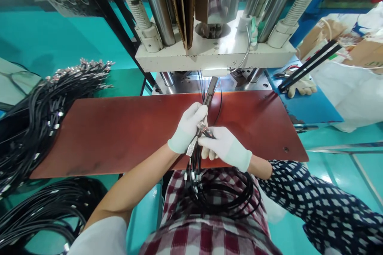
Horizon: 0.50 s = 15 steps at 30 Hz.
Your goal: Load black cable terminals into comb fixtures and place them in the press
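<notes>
Left edge of frame: heap of black cables [44,115] with metal-tipped ends, fanned across the teal surface and over the left end of the worktop; a second coil lies at lower left.

Centre: red-brown worktop [119,127], a flat board set in front of a press-type machine [209,48] with steel columns and a white platen.

Centre, just left of middle: left hand [188,127], white-gloved, grip closed around a slim metal strip tool [206,103] that angles up toward the machine's opening.

Centre, just right of middle: right hand [223,145], white-gloved, fingers pinched on the connector ends [205,129] of a cable bundle [221,195]. The ends sit between the two hands, touching the strip; the remainder of the bundle hangs down and loops in the lap at lower centre.

Step in hand, by judgement: seating connector ends into the strip, one beside the next. The next move would call for a steady left grip and fine fingertip alignment from the right, so that each end sits square.

Right of frame: blue surface [314,103] with a spare glove [302,87], black rods and white sacks.
</notes>
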Each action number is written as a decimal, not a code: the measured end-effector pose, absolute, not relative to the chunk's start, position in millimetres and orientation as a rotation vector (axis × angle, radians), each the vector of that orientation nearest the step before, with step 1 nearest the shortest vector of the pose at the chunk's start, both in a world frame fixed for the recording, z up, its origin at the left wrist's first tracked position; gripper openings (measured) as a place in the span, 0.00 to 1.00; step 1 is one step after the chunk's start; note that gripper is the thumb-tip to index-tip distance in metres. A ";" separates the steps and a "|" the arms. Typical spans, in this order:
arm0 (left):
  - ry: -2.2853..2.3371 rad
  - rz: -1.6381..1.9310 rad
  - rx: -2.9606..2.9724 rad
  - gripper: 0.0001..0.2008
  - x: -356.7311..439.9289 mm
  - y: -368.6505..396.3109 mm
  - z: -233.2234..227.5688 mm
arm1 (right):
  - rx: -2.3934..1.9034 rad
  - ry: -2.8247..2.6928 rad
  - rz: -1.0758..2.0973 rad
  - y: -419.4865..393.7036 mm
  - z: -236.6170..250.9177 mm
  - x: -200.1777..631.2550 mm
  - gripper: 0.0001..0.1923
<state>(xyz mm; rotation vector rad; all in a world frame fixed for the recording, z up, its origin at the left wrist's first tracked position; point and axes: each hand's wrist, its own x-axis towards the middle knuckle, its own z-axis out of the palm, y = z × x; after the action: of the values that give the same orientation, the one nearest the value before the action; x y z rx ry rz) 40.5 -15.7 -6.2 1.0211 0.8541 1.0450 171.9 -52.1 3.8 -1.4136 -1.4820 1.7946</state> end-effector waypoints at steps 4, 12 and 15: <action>0.992 1.076 1.138 0.18 37.6 -13.8 -5.8 | -1.413 -1.492 1.761 -54.4 -1.8 169.1 0.05; 0.945 1.053 1.150 0.16 27.1 -9.7 -1.6 | -1.388 -1.634 1.299 -49.5 -0.9 180.1 0.08; 0.905 1.028 1.097 0.16 26.8 -10.3 0.9 | -1.420 -1.597 1.346 -48.2 5.1 181.1 0.08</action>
<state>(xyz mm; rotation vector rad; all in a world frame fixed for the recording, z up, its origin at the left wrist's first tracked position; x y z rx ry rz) 26.8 -10.3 0.9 1.0971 0.9053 1.0277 181.1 -48.2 5.1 -1.4200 -1.5973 1.3458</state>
